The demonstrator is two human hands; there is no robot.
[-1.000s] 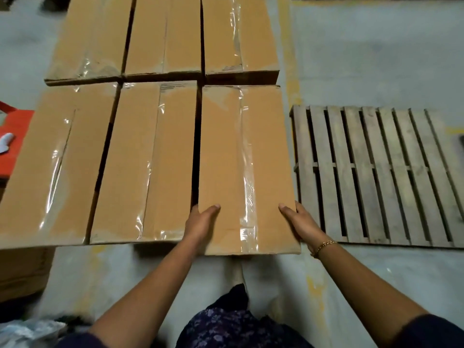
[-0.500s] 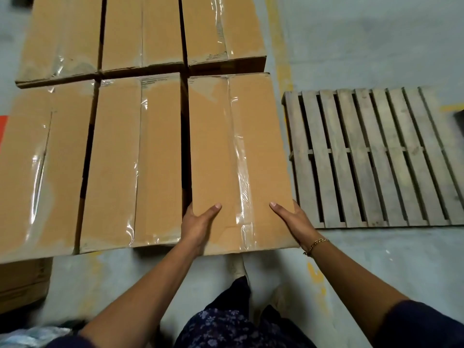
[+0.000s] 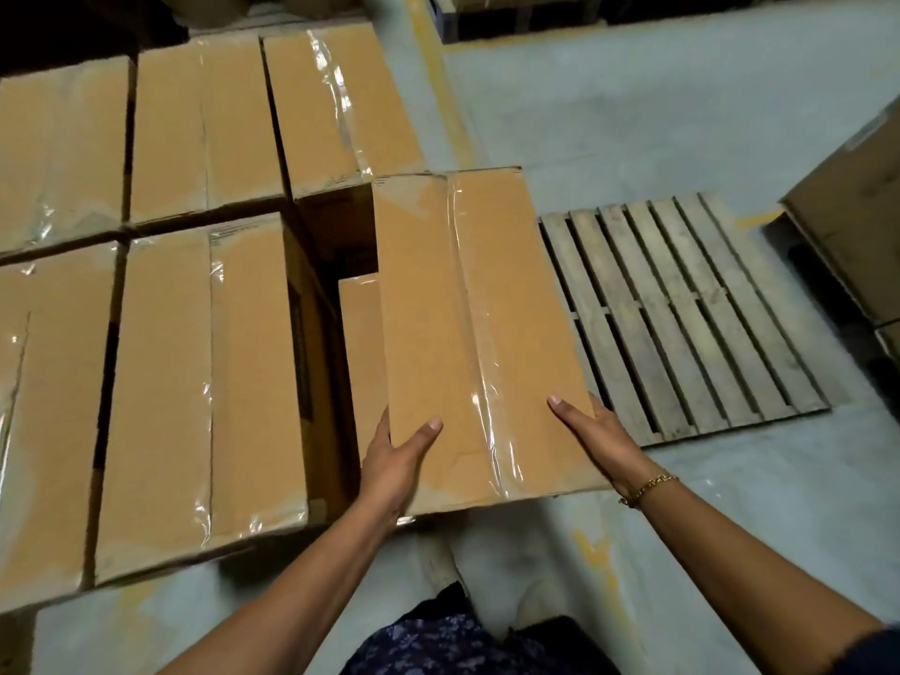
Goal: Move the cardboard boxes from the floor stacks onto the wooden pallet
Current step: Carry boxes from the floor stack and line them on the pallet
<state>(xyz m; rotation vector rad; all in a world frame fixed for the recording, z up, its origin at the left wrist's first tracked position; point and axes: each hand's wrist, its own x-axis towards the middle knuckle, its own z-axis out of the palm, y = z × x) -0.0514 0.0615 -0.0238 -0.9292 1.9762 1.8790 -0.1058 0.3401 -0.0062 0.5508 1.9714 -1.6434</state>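
Observation:
I hold a long taped cardboard box [image 3: 467,309] lifted off the right end of the floor stack and shifted toward the wooden pallet [image 3: 682,309]. My left hand [image 3: 394,460] grips its near left corner, thumb on top. My right hand [image 3: 594,431] grips its near right edge, thumb on the lid. Below the lifted box the top of a lower box [image 3: 358,343] shows in the gap. The slatted pallet lies bare on the floor to the right, its left edge hidden behind the held box.
Several more taped boxes [image 3: 204,382] stand in rows to the left and behind. Another carton stack [image 3: 857,221] rises at the right edge beyond the pallet. A yellow floor line [image 3: 438,80] runs past the stacks. My feet stand just below the box.
The box rose off its stack and swung right toward the pallet, uncovering a lower box beneath. Both hands kept their grip on its near end.

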